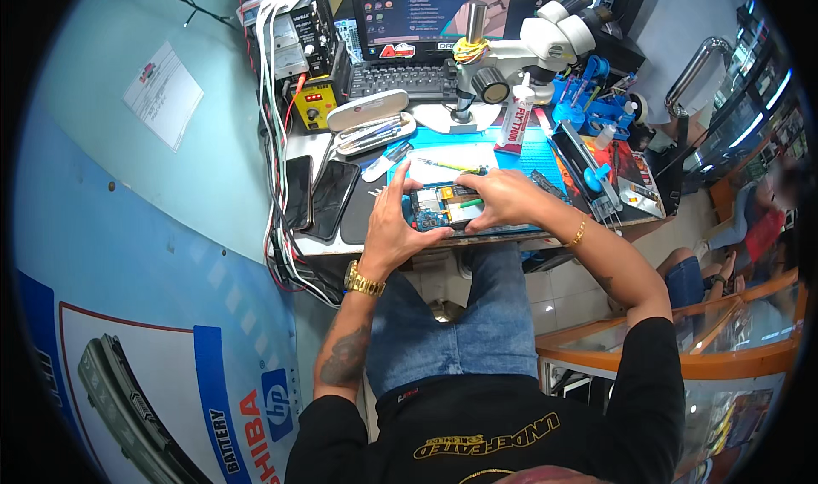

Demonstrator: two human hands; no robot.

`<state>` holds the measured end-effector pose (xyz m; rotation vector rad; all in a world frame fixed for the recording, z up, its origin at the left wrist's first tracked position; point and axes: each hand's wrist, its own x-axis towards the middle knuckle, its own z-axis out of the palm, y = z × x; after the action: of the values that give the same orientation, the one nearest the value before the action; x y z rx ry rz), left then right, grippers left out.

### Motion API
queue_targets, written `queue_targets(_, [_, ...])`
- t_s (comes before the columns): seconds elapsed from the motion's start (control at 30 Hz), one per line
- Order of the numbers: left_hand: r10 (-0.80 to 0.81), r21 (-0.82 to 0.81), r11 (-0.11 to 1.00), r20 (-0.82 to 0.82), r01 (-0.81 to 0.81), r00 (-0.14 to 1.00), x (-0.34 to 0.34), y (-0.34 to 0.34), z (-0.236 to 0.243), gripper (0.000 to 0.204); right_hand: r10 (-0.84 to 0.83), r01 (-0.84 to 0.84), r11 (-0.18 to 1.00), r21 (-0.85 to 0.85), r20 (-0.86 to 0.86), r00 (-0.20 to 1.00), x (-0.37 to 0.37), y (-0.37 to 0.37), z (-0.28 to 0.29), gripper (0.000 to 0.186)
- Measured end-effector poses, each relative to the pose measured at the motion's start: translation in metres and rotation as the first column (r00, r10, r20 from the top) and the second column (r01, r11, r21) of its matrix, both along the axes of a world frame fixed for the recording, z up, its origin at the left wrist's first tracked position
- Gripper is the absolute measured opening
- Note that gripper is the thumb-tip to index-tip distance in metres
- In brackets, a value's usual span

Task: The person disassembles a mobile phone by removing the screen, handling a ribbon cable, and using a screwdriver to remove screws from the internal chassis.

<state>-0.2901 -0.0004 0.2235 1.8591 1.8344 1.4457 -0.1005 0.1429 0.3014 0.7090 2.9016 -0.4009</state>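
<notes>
Edge of the desk [322, 246] runs along the person's side, just beyond the knees, and both hands work near it, around the opened phone [445, 206]. To the left, two dark phones [332, 201] lie side by side on the desk, near the left hand [390, 226], with white cables [267, 100] hanging past them at the desk's left end. Beyond the hands, a strip of the blue mat [538, 153] shows between the right hand [508, 198] and the glue tube [515, 124]. The pen case [372, 119] stands open at the far left of the hands, and the microscope [558, 39] reaches over the back of the desk. On the right, a metal holder [588, 177] lies at a slant, near the right forearm.

The opened phone lies between the two hands, its inside facing up, with a blue circuit board and a green strip showing. The left fingers are curved around its left end, thumb along the near edge; the right fingers close in on its right end, thumb also near. Both hands hold the phone, spread about its length. Whether its underside touches the mat cannot be told.
</notes>
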Motion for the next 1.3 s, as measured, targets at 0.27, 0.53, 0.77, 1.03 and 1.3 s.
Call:
queue_targets(0.27, [-0.144, 0.066, 0.99, 0.412, 0.128, 0.9, 0.007, 0.014, 0.001, 0.134, -0.023, -0.014, 0.989, -0.149, -0.243, 0.97, 0.003, 0.021, -0.021, 0.088])
queue_targets(0.53, [-0.326, 0.279, 0.945, 0.796, 0.17, 0.509, 0.025, 0.028, 0.005, 0.118, -0.113, 0.003, 0.93, -0.367, -0.277, 0.954, 0.004, 0.031, -0.01, 0.087])
queue_targets(0.77, [-0.4, 0.341, 0.914, 0.847, 0.22, 0.349, 0.037, 0.043, 0.005, 0.106, -0.214, -0.051, 0.773, -0.632, -0.336, 0.917, 0.008, 0.039, -0.008, 0.076])
queue_targets(1.03, [-0.421, 0.314, 0.883, 0.858, 0.348, 0.294, 0.037, 0.043, 0.001, 0.108, -0.23, -0.071, 0.777, -0.625, -0.388, 0.893, 0.014, 0.039, -0.012, 0.072])
queue_targets(1.3, [-0.451, 0.345, 0.879, 0.825, 0.33, 0.339, 0.039, 0.041, -0.003, 0.104, -0.301, -0.165, 0.666, -0.727, -0.464, 0.833, 0.023, 0.027, -0.012, 0.078])
